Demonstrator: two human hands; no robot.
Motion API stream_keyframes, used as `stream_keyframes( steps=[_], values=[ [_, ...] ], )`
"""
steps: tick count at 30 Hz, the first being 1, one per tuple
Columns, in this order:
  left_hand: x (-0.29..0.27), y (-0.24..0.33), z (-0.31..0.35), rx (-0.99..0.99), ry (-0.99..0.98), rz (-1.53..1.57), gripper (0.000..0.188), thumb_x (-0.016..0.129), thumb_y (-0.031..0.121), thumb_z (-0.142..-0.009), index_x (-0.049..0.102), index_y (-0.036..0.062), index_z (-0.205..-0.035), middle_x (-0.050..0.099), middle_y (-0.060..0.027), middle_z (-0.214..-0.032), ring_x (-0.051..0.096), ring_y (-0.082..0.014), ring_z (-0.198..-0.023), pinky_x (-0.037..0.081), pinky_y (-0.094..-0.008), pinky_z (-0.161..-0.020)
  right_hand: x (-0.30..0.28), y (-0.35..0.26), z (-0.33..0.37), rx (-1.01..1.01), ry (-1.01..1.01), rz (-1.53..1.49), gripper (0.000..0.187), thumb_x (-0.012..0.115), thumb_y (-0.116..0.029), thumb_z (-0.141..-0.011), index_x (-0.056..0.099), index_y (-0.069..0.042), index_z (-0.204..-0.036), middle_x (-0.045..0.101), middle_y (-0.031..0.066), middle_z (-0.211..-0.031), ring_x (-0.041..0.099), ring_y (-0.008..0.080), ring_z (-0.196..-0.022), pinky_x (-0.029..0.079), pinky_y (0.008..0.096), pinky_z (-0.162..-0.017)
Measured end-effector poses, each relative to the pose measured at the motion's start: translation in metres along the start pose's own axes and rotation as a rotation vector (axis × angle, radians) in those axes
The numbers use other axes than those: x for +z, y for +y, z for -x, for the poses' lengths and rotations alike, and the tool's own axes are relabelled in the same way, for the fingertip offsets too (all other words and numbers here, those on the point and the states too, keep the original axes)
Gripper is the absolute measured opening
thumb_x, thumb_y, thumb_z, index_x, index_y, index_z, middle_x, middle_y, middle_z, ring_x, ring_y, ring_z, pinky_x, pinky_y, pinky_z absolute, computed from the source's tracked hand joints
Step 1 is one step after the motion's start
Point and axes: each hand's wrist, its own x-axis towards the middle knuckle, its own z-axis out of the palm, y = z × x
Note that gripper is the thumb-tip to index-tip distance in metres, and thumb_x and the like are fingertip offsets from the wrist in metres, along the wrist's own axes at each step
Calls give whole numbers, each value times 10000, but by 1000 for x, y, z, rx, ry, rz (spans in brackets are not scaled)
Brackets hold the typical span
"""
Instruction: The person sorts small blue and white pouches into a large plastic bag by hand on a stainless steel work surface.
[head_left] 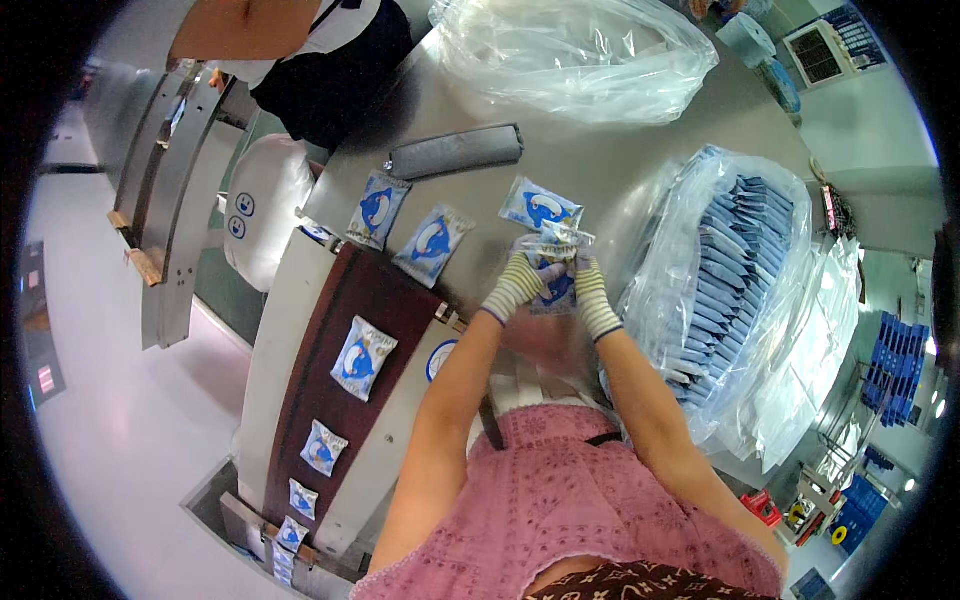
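Observation:
Both my hands wear striped white and yellow knit gloves. In front of me, my left hand (516, 284) and my right hand (593, 297) close together around small white and blue snack packets (556, 290), gripping them from both sides. At least two packets seem to overlap there; the fingers hide part of them. Just beyond lies another packet (541, 204) printed with a blue whale-like figure, flat on the metal table (600, 150). Left of my hands, two similar packets, one nearer (434, 246) and one farther (378, 209), lie where the conveyor meets the table.
A dark red conveyor belt (316, 395) at left carries several spaced packets. At right stands a clear plastic bag (665, 235) filled with rows of upright packets. A grey cylindrical pouch (456, 151) and a large clear bag (580, 60) lie farther back. Another person (335, 75) is at far left.

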Motion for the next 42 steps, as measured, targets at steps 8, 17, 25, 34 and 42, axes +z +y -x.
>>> stream_keyframes(
  steps=[8,17,25,34,42],
  values=[
    [6,41,-3,-244,400,637,411,650,246,-755,532,-6,-1057,585,-87,-1045,577,-162,-804,468,-291,-749,6,-111,-49,-556,-193,455,563,546,-474,-791,513,-16,-1117,619,186,-955,591,319,-919,453,364,-789],
    [33,-19,-25,-26,242,34,405,482,345,-863,473,42,-1131,565,-123,-965,543,-237,-844,447,-335,-754,-17,-113,-39,-172,-587,399,686,710,-434,-627,484,25,-1084,606,145,-925,586,226,-801,478,322,-737],
    [-125,128,98,-76,414,-1041,227,537,226,-801,579,59,-948,585,-170,-885,549,-345,-840,427,-424,-754,-41,-63,-10,-383,-171,1549,757,750,-319,-581,377,-93,-1200,572,133,-1027,561,275,-967,449,397,-772],
    [-170,85,167,-428,246,-886,549,711,236,-679,458,28,-1120,599,-104,-984,584,-227,-884,439,-369,-811,-46,-105,18,-136,-647,383,456,711,-127,-637,534,-21,-1044,627,74,-855,597,186,-764,491,315,-681],
    [6,128,56,148,-49,206,296,543,156,-840,486,11,-1092,523,-149,-1036,486,-265,-986,423,-373,-830,-101,-114,100,-155,-656,-480,616,720,-46,-588,496,-61,-1162,553,32,-1013,532,128,-894,482,264,-745]
  ],
)
